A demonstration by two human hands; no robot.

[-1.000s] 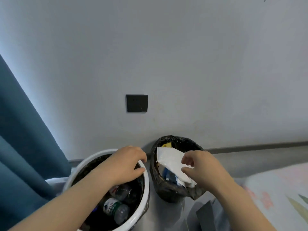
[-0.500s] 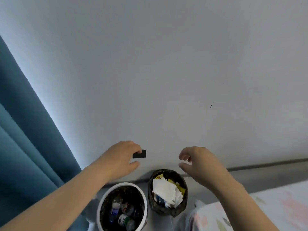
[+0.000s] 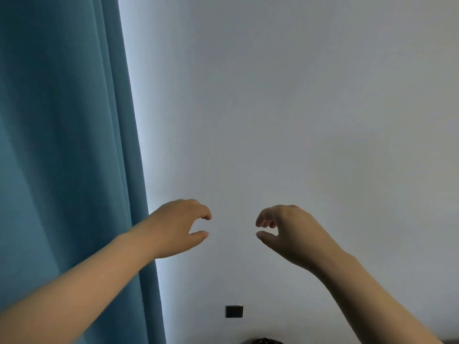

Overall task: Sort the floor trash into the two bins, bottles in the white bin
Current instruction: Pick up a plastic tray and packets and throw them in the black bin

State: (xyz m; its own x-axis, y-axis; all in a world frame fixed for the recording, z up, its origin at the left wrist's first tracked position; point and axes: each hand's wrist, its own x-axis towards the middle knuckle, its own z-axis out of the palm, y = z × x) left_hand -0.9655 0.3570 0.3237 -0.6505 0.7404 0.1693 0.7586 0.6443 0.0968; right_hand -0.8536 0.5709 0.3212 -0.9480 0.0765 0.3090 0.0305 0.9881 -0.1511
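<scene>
Left hand (image 3: 177, 228): raised before the wall (image 3: 298, 120), above and left of the black wall plate (image 3: 234, 311); fingers (image 3: 205, 216) loosely curled, released, nothing held.
Right hand (image 3: 289, 230): above and right of the plate, likewise curled and empty.
Black-lined bin (image 3: 260, 341): only its rim shows, below the plate at the bottom edge.
Blue curtain (image 3: 62, 145): left of the plate.

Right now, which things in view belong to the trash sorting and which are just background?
Part of the job:
- left hand, open and empty
- right hand, open and empty
- black-lined bin, only its top edge showing at the bottom of the frame

Background:
- blue curtain
- wall
- dark wall plate
</scene>
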